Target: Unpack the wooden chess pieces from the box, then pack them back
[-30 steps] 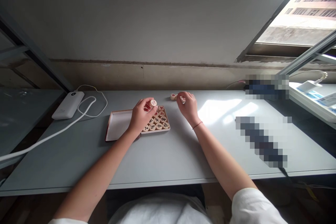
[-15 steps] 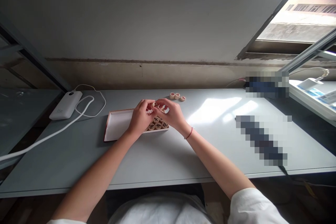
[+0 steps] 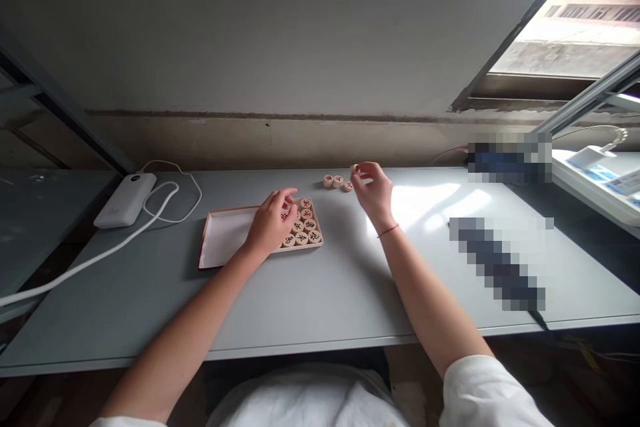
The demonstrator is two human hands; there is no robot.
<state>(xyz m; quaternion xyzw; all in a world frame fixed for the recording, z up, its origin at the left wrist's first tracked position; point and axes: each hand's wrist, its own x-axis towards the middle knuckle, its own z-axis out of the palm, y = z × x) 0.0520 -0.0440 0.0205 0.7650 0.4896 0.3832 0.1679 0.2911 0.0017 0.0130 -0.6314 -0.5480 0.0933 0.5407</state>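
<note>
My right hand [image 3: 374,190] pinches a round wooden Chinese chess piece [image 3: 355,169] just above the desk, towards the back. Right beside it, three Chinese chess pieces with red characters lie in a loose row, the middle one [image 3: 338,181] close to its neighbour on the left. My left hand [image 3: 273,219] rests over a shallow box [image 3: 321,243], thumb and fingers apart with nothing seen between them. Several Chinese chess pieces [image 3: 301,239], marked in red and black, sit in rows in the box; my left hand hides some of them.
A white box lid [image 3: 225,237] with reddish edges lies at the left of the pieces. Farther left, a white power bank [image 3: 126,201] with a cable [image 3: 90,270] sits on the grey desk [image 3: 310,307]. A blurred-out dark object [image 3: 495,263] lies at the right.
My right hand has moved right and back from the box, carrying a Chinese chess piece. My left hand has stayed over the box, and more pieces there are uncovered.
</note>
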